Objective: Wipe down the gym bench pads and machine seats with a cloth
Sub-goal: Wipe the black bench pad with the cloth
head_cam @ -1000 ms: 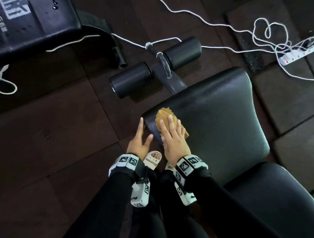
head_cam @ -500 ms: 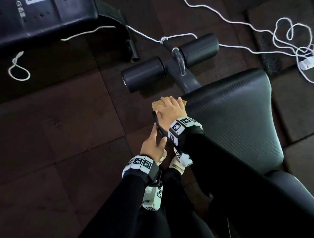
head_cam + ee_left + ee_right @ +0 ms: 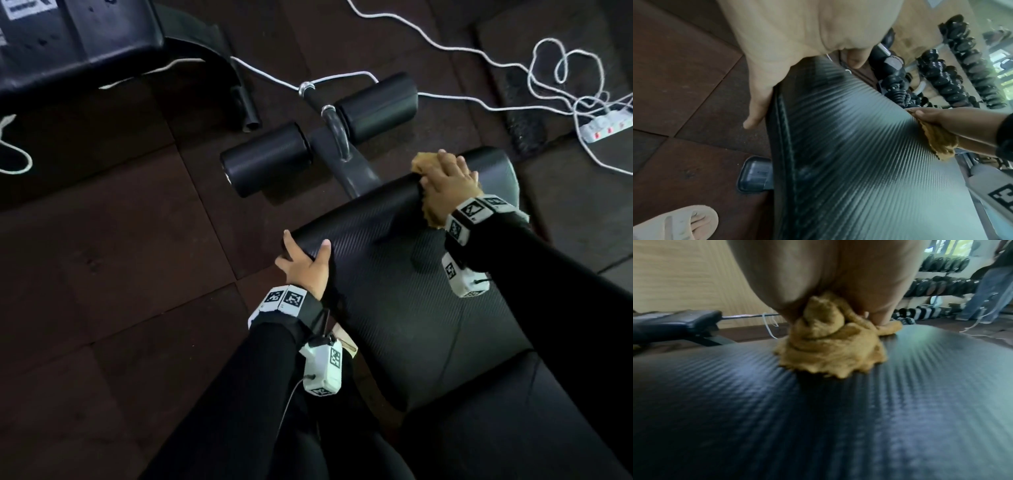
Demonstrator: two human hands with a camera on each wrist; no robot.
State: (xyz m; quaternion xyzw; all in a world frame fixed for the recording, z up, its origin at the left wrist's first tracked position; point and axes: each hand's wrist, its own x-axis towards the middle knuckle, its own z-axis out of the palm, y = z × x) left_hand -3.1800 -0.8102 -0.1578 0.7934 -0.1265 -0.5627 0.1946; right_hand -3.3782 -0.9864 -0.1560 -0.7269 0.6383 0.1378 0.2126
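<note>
The black textured bench seat pad fills the middle of the head view. My right hand grips a bunched tan cloth and presses it on the pad's far edge, fingers over the rim. In the right wrist view the cloth is crumpled under my palm on the pad. My left hand straddles the pad's near-left corner, thumb on top and straight fingers down the side. The left wrist view shows that hand, the pad and the cloth.
Two black foam leg rollers stick out beyond the pad. A white cord runs across the floor to a power strip. Another bench lies far left. A dumbbell rack and a standing person are beyond.
My right hand has slid the cloth from the pad's left corner along the far edge to the right. My left hand has moved up onto the left corner.
</note>
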